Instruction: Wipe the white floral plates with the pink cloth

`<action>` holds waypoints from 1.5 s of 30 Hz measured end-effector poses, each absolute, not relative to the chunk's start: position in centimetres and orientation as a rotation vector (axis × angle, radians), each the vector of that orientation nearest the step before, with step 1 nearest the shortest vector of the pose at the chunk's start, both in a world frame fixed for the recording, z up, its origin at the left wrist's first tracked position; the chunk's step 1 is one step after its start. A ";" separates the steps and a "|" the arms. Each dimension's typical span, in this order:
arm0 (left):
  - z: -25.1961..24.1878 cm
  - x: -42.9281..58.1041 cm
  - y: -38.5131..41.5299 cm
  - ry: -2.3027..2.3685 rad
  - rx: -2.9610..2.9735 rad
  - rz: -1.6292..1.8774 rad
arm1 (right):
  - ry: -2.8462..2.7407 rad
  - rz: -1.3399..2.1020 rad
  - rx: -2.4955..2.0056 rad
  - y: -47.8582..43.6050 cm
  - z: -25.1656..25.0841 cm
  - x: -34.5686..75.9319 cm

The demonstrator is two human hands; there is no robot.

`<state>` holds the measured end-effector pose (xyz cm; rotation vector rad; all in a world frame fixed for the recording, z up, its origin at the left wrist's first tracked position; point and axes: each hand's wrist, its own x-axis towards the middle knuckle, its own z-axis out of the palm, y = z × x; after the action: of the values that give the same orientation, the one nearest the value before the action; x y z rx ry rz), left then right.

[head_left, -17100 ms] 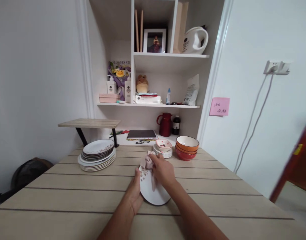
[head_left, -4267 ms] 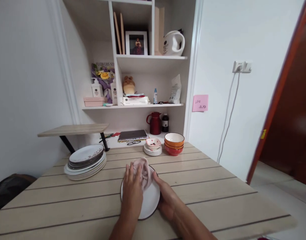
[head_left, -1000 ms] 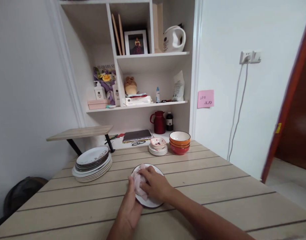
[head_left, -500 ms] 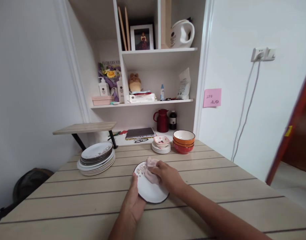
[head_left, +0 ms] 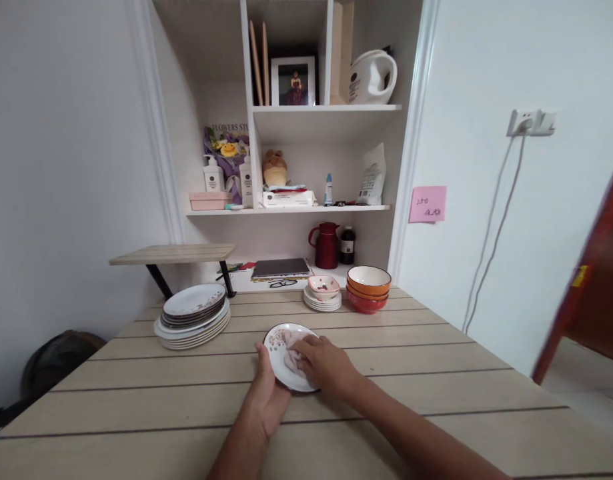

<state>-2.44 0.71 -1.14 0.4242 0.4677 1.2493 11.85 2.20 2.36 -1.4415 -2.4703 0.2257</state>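
At the far left, a dark rounded object (head_left: 61,363), too dim to identify, sits beyond the edge of the slatted wooden counter (head_left: 136,417). To its right, a small raised shelf (head_left: 173,254) stands on black legs at the far left of the counter. Just in front of it is a stack of plates (head_left: 192,320), smaller dark-edged ones on top of larger white ones, the topmost patterned in brown.

Near the middle, the left hand (head_left: 267,397) has its grip on the left side of the dinner plate (head_left: 279,363), thumb at the rim and the other fingers underneath. That plate is white with a dark rim and brown marks on its far left part; whether its underside meets the counter cannot be told. A crumpled pale pink cloth (head_left: 290,360) lies on its face. The right hand (head_left: 331,367) comes in from the right, its grip narrow, fingers bunched around the cloth and pressing it against the plate.

Beyond the hands, a closed dark laptop (head_left: 281,268) lies at the far side. Right of it, a small patterned bowl (head_left: 323,285) rests on small white plates (head_left: 323,304), with a red jug (head_left: 327,247) behind. Next come nested orange and red bowls (head_left: 369,291). Farther right, a pink note (head_left: 427,204) is stuck to the wall.
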 end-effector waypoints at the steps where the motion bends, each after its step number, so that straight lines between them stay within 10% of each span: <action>1: -1.0 -2.4 0.7 0.474 0.419 1.251 | -2.493 0.179 -1.473 2.4 2.6 11.6; 21: -1.2 -2.0 0.6 0.608 0.345 1.277 | -2.572 -0.199 -1.453 4.2 2.4 14.9; 29: -1.4 -2.5 0.7 0.444 0.410 1.165 | -2.582 0.318 -1.021 0.0 2.0 12.4; 45: -1.6 -2.0 1.0 0.577 0.316 1.287 | -2.692 -0.174 -1.492 2.7 3.0 15.3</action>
<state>-2.05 1.01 -1.56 0.3158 0.5774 1.2869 15.29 2.66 2.96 -1.4918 -2.6923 -0.1742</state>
